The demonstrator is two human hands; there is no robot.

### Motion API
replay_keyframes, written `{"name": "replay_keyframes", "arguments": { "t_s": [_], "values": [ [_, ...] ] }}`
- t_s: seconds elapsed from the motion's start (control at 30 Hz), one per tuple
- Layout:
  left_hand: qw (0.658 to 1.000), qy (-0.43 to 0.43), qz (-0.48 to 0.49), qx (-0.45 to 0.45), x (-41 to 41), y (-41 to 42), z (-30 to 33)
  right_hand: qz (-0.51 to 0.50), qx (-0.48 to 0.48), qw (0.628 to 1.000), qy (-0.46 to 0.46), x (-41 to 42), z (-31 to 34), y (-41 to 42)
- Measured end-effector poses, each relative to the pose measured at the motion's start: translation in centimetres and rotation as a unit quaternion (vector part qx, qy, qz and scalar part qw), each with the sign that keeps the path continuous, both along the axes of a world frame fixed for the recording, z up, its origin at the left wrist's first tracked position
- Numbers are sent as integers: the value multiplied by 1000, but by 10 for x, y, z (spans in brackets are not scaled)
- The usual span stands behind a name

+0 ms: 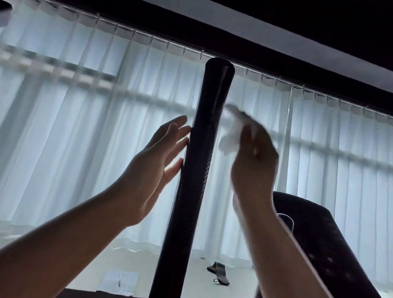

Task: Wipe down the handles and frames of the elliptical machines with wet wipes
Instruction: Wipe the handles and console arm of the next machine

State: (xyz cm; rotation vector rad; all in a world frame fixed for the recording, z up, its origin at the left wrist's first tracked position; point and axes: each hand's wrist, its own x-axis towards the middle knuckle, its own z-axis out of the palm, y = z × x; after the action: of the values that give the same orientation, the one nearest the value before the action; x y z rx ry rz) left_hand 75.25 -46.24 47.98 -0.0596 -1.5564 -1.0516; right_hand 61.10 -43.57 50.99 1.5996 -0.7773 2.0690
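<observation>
Handle (pixel 195 174) upright between hands, left grip (pixel 153 165) open at its edge, right grip (pixel 252 163) clutching wipe (pixel 231 139)

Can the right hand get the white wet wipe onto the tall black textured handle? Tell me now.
Probably yes: the right hand holds the white wet wipe just beside the tall black textured handle, nothing between.

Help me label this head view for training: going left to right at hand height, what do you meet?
Left hand, open with fingertips at the handle → upright black handle → white wet wipe → right hand holding the wipe → dark console, lower at right.
</observation>
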Motion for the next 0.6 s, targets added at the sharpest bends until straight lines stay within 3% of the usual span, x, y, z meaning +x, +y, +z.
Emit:
{"name": "replay_keyframes", "arguments": {
  "t_s": [0.1,0.17,0.37,0.6],
  "values": [
    [999,-18,27,16,9,2,-9,-18,-11,1000,15,6,35,-8],
    [998,-36,40,21,16,5,-20,-31,6,999,25,8,24,-18],
    [997,-66,11,39,23,0,-73,-52,-33,997,41,13,-95,-37],
    [999,-44,-21,21,12,-8,-99,-98,37,991,81,12,-205,-15]
  ]
}}
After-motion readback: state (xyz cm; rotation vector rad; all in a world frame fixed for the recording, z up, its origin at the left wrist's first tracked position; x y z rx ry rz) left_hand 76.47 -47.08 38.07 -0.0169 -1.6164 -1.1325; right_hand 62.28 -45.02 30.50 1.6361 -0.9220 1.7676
